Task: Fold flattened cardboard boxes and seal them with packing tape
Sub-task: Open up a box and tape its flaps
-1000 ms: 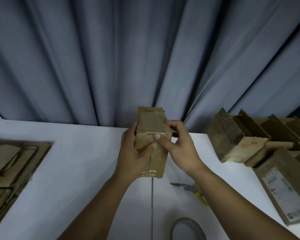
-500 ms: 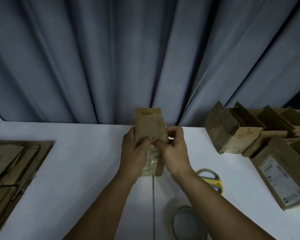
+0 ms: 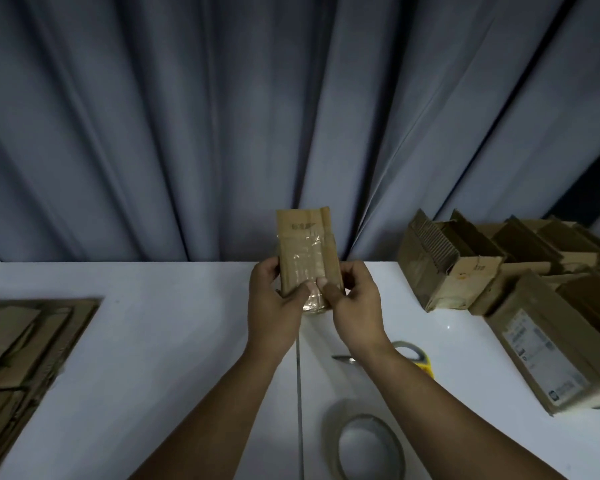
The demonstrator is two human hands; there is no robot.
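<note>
Small box (image 3: pixel 305 251) turned since earlier frame: taped face now toward camera, thumbs meeting low on it. Flat cardboard stack (image 3: pixel 21 344) at left edge of table (image 3: pixel 153 341). Left hand (image 3: pixel 274 306) grips box's left side, fingers curled behind. Box upright, above table centre. Right hand (image 3: pixel 355 306) grips right side. Scissors (image 3: pixel 413 358) and tape roll (image 3: pixel 368 448) near right forearm. Folded boxes (image 3: pixel 458 268) far right.

We have tipped the box (image 3: pixel 303 254) upright (taped face toward us), the thumbs of left hand (image 3: pixel 274 303) and right hand (image 3: pixel 355 306) now meeting low.
</note>
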